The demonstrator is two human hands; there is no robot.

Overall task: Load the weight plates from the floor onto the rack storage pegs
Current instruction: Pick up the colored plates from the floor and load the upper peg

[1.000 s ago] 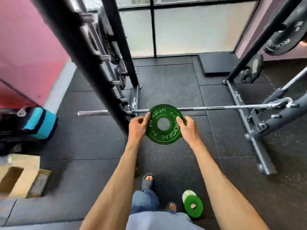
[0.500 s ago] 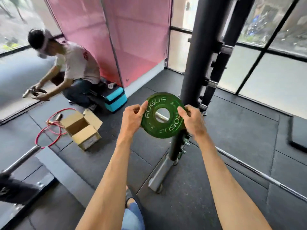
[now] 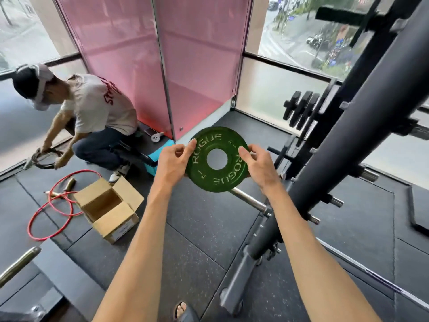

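Bright daylight through windows (image 3: 301, 36); soft shadows; wide-angle bending at edges; slight motion blur.

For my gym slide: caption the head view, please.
Left hand and right hand hold a green weight plate by its rim beside the rack.

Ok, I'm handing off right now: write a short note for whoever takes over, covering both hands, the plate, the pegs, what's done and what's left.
Left hand: pinches the green plate at its left rim.
Right hand: pinches its right rim.
Plate: held in the air, face toward the camera, left of the rack upright, on no peg.
Pegs: bare steel pegs stick out of that upright; black plates sit stored farther back.
Done: the plate is off the floor.
Left: slide its hole onto a bare peg. No other floor plates are in view.
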